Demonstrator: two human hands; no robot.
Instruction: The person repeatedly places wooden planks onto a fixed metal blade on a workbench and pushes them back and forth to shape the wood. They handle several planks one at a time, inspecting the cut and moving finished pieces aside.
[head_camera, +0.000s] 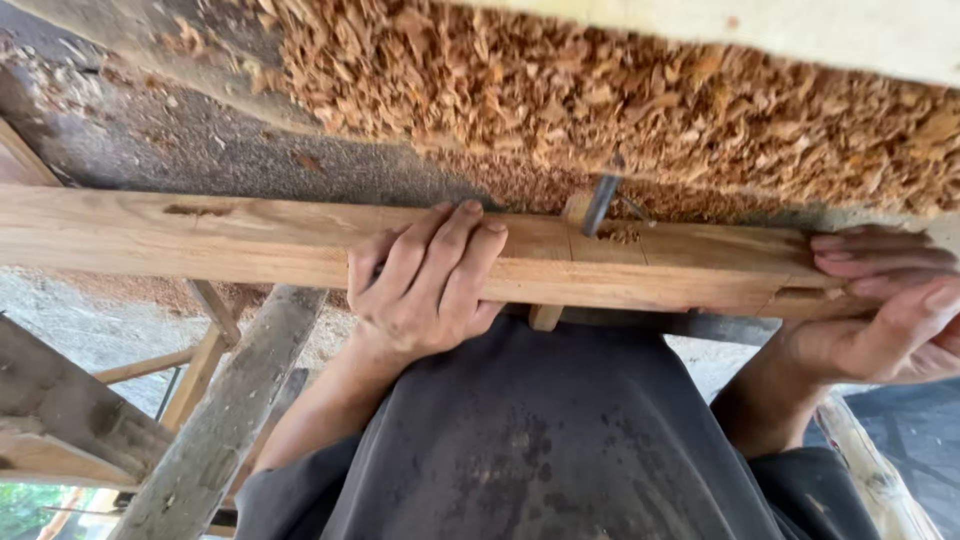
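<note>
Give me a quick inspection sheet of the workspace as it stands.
Surface: long plank on a bench, lying crosswise.
Job's things: wooden plane on the plank, metal blade sticking up.
Clutter: thick heap of wood shavings beyond the plank.
Grips: left hand wrapped over the plane; right hand closed round its other end.
Cables: nothing seen.
Surroundings: rough timber supports below left.

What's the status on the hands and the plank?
Left hand gripping plank. Right hand at its end. Peg mid-plank; shavings beyond.
</note>
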